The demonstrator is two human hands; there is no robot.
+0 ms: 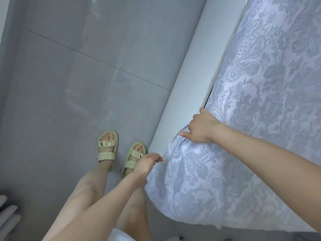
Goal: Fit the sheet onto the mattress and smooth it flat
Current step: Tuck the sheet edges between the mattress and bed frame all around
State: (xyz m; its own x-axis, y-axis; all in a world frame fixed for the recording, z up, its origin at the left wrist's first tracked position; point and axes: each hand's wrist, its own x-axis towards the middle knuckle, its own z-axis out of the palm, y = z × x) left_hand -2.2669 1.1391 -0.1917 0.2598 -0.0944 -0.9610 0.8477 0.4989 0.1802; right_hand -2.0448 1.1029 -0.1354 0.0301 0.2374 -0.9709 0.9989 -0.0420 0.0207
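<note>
A pale lilac sheet [260,105] with a grey floral pattern covers the mattress on the right and hangs over its near corner. My right hand [199,126] grips the sheet's edge at the mattress side, fingers curled under the cloth next to the white bed frame [187,80]. My left hand [147,162] hovers lower down beside the hanging sheet, fingers relaxed and holding nothing, its fingertips close to the fabric.
Glossy grey floor tiles [78,75] fill the left side. My feet in pale green sandals [107,146] stand close to the bed frame. Something white and rounded [8,213] lies at the lower left edge.
</note>
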